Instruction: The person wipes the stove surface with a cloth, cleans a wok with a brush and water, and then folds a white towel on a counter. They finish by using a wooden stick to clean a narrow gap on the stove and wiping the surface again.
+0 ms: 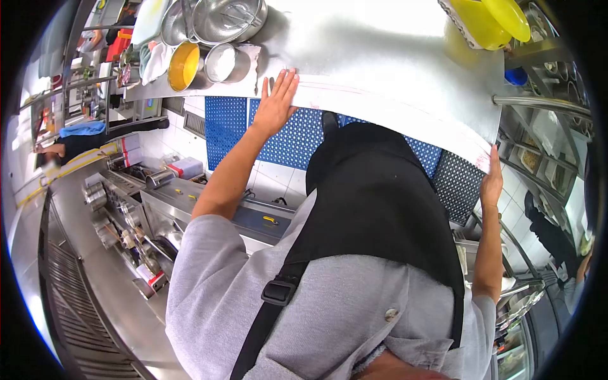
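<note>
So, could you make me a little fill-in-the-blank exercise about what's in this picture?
1. Of the left hand and the right hand, the ____ one is nearer the metal pot with white contents.
2. The apron over the grey shirt is coloured ____.
3. The perforated floor mat beside the left wrist in the picture is coloured ____.

Missing words: left; black; blue.

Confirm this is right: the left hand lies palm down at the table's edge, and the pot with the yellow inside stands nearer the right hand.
Not quite: the pot with the yellow inside stands nearer the left hand than the right hand, as the head view shows. The rest holds.
</note>
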`<action>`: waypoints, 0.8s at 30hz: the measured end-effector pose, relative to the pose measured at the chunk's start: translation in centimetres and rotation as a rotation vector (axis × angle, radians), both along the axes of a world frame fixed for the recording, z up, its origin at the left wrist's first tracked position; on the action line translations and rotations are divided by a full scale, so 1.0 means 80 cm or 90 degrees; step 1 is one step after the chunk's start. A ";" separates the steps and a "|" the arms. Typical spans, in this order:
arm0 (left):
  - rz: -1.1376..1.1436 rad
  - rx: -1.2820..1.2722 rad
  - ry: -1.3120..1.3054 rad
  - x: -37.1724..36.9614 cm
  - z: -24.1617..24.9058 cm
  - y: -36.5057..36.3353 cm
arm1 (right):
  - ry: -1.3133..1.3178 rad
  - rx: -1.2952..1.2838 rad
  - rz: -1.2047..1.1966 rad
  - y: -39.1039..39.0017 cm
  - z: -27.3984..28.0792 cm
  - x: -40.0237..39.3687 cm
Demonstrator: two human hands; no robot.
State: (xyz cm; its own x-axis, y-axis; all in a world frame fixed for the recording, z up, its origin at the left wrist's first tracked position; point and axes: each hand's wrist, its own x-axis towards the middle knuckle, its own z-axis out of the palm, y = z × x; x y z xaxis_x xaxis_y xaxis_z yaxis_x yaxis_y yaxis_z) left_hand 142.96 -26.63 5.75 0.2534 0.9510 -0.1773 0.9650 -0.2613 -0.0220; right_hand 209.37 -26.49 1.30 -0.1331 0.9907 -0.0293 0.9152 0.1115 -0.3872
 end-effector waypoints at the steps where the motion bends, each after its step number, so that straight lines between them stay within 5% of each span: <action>1: 0.006 -0.003 0.001 0.004 0.001 0.002 | 0.001 -0.006 -0.006 -0.002 0.001 0.000; 16: -0.028 -0.021 -0.077 -0.016 0.006 -0.003 | 0.015 -0.054 0.069 0.010 0.024 0.016; 24: 0.017 -0.003 -0.035 -0.016 -0.003 0.022 | 0.004 0.048 0.124 0.041 0.024 0.021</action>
